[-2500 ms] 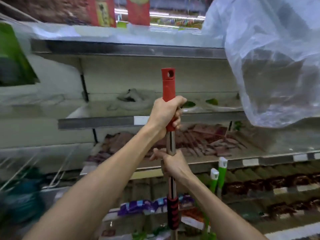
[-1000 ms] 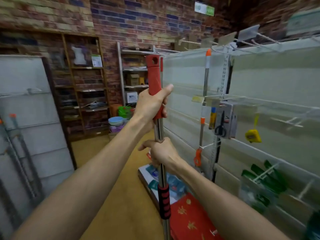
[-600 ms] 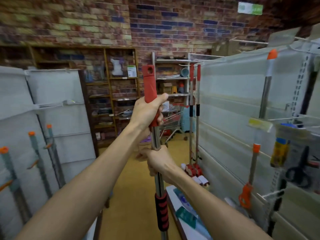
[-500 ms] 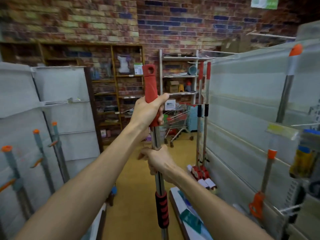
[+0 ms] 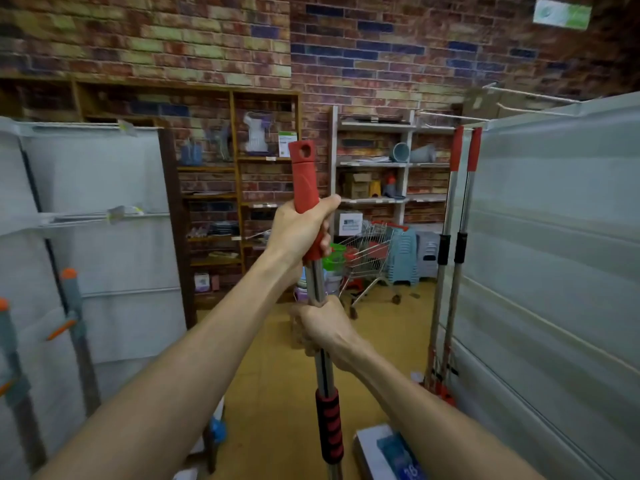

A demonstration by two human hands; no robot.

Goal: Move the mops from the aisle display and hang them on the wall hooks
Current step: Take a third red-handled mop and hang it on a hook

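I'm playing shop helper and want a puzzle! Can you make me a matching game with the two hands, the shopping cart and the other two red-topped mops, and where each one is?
Things:
1. left hand
2. right hand
3. shopping cart
4. two red-topped mops

Places:
a. against the right-hand wall panel
b. gripping the steel shaft
c. at the far end of the aisle, in front of the white shelves
d. gripping the red grip

Pairs: 1-d, 2-b, 3-c, 4-a.
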